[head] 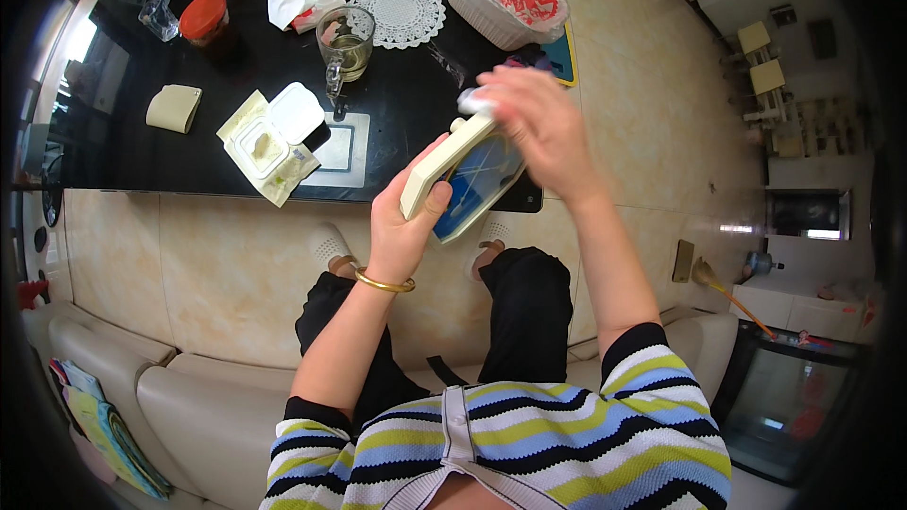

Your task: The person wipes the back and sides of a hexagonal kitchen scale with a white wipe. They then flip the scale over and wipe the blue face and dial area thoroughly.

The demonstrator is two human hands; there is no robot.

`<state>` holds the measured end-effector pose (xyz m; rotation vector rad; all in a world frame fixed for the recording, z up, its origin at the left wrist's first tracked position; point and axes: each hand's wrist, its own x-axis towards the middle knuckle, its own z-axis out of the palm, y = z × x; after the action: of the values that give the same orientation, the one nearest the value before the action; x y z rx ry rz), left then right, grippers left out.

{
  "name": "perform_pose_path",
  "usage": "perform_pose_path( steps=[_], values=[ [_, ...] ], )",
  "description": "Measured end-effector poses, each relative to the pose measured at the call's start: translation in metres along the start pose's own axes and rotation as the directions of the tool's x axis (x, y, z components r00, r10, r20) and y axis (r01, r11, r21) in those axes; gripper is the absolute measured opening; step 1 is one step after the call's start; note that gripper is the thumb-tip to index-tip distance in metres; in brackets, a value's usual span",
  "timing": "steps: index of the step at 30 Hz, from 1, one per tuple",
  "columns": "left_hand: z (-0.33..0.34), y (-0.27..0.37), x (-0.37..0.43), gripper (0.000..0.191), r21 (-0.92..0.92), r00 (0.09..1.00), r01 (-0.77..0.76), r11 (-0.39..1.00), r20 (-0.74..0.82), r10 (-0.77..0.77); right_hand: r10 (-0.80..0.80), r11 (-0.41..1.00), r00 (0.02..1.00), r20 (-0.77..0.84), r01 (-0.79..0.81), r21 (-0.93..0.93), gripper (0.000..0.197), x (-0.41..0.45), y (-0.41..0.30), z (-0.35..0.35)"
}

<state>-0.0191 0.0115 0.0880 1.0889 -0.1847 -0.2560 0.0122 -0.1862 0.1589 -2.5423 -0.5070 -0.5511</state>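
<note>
My left hand (400, 227) grips the lower left edge of a cream-framed object (446, 156), thumb on its front. Its glossy blue face (471, 180) carries thin pale crossing lines, perhaps clock hands. A small round cream knob (458, 125) juts from the frame's upper side. My right hand (542, 134), blurred, is at the frame's upper end with a bunched white wipe (476, 102) under the fingers. The object is tilted above the near edge of the black table. Left of it lies a pack of wet wipes (237, 164) with its white lid (296, 113) flipped up.
On the black table (234, 74) stand a glass mug (346, 49) with pale liquid, a red-lidded jar (204, 18) and a plastic-lined basket (478, 10). A white doily (397, 12) lies behind the mug. A beige sofa (212, 397) is behind my legs.
</note>
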Motion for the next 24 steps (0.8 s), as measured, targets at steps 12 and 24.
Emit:
perform_pose_path(
  steps=[12,24],
  values=[
    [0.000,-0.004,-0.007,0.045,0.034,0.999,0.044,0.998,-0.021,-0.043,0.040,0.965,0.999,-0.023,-0.045,-0.260,0.031,-0.009,-0.019,0.010],
    [-0.011,-0.022,-0.010,0.032,-0.096,0.998,0.044,0.994,-0.031,-0.048,-0.074,0.974,0.997,-0.019,0.068,-0.217,0.023,-0.009,-0.055,0.036]
  ],
)
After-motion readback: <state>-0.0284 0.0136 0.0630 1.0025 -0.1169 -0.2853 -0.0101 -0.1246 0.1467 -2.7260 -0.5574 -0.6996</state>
